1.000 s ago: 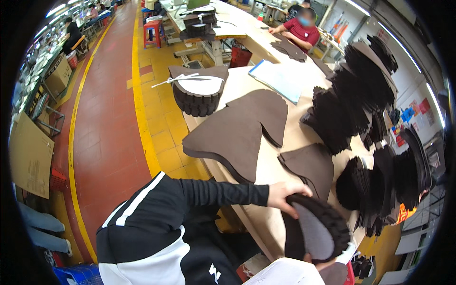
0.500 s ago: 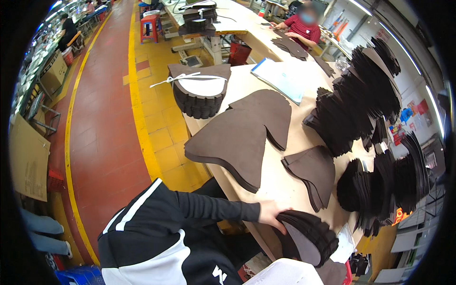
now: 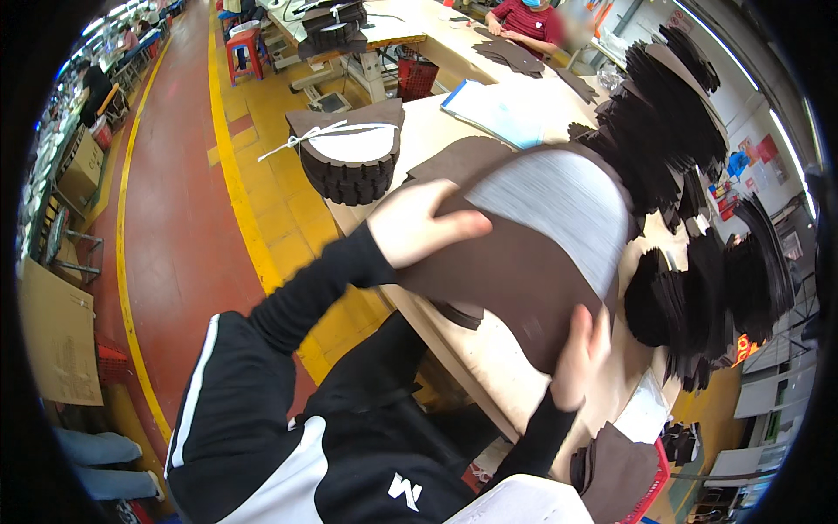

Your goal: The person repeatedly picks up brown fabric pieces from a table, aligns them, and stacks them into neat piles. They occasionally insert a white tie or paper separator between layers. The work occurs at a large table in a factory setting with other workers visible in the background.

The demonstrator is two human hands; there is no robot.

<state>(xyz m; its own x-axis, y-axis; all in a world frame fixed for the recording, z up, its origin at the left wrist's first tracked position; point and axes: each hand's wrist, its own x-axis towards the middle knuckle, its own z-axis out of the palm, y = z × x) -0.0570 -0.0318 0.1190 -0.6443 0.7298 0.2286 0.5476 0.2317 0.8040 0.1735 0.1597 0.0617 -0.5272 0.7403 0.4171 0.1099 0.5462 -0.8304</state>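
Note:
Both my hands hold a bundle of dark brown cut panels [image 3: 515, 266] with a pale grey rounded face, tilted above the table and smeared by motion. My left hand [image 3: 423, 225] grips its left edge, thumb on top and the other fingers largely hidden behind it. At the lower right edge, my right hand [image 3: 580, 362] clasps it, somewhat blurred. Under the bundle, other brown cut panels [image 3: 463, 159] lie on the table [image 3: 489, 371], mostly covered. A brown bundle tied with white string [image 3: 345, 153] sits at the table's left edge.
Tall stacks of dark pieces [image 3: 655, 131] stand along the right side. A pale blue-white pad [image 3: 497, 113] lies farther back. More brown pieces [image 3: 615, 472] are by a red basket [image 3: 655, 489] at lower right. Across the table sits a person in a red shirt [image 3: 531, 22].
The grey-faced bundle has risen from the table's near edge and moved up and left over the brown panels. My right hand has come into view on it.

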